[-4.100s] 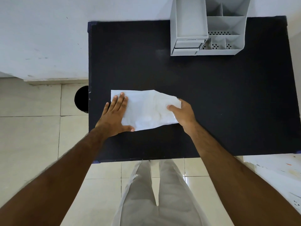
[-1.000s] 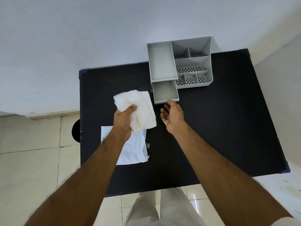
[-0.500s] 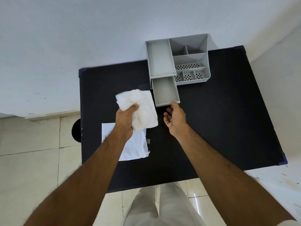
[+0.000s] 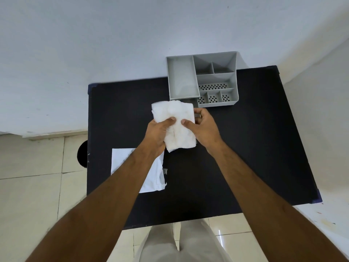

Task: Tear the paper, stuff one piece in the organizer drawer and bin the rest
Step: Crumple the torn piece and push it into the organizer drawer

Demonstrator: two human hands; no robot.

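Both hands hold a crumpled white paper piece (image 4: 173, 114) above the black table (image 4: 245, 148), just in front of the grey organizer (image 4: 215, 80). My left hand (image 4: 156, 135) grips its left side and my right hand (image 4: 204, 127) pinches its right side. The paper covers most of the organizer's pulled-out drawer (image 4: 194, 102); only a sliver of it shows. The other torn piece (image 4: 153, 176) lies flat on the table's left side, partly under my left forearm.
A dark round bin (image 4: 83, 156) peeks out on the tiled floor beside the table's left edge. The organizer stands at the table's back edge against a white wall. A white surface (image 4: 330, 214) adjoins the table's right front corner.
My left hand carried the crumpled piece right, over the open drawer. My right hand left the drawer front and took hold of the paper's right side.
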